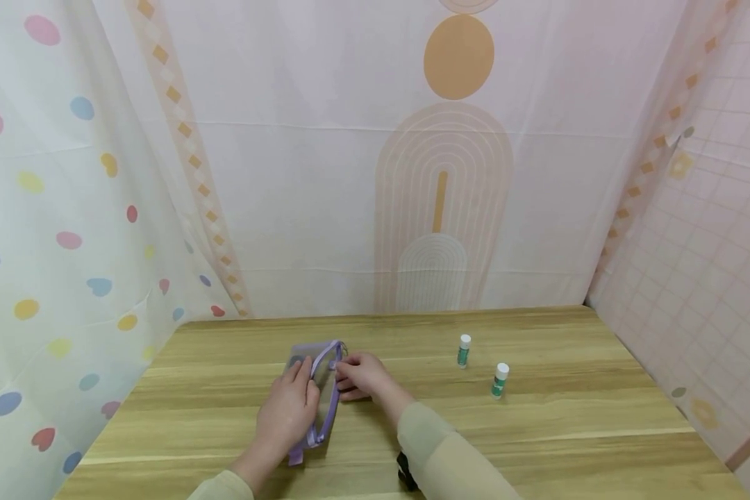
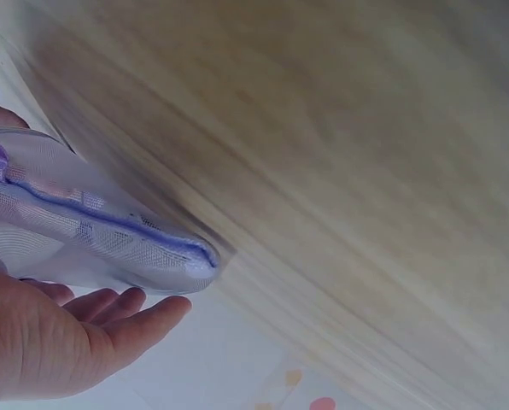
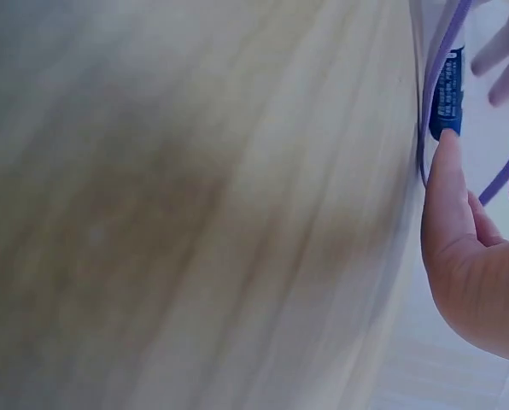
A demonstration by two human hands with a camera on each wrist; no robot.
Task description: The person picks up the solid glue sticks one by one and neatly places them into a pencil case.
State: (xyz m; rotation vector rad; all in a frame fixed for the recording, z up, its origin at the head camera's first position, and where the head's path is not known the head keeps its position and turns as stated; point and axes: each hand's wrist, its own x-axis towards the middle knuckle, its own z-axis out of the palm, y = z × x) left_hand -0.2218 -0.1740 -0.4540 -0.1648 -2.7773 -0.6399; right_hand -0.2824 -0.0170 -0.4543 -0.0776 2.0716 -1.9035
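A mesh zipper pouch [image 1: 326, 399] with purple trim lies on the table, its mouth spread apart. My left hand [image 1: 287, 410] rests on its left side, fingers extended across the mesh; the left wrist view shows the same hand [image 2: 84, 333] alongside the pouch [image 2: 109, 231]. My right hand [image 1: 362, 375] pinches the purple edge on the opposite side with thumb and forefinger. In the right wrist view, a dark blue tube [image 3: 448, 98] with white lettering shows inside the purple rim, right at the tip of my right forefinger [image 3: 448, 175].
Two green glue sticks with white caps, a farther one [image 1: 464, 352] and a nearer one [image 1: 500, 381], stand on the wooden table [image 1: 569, 417] to the right. A black object [image 1: 405, 472] is partly hidden by my right sleeve. Patterned curtains [image 1: 312, 208] surround the table.
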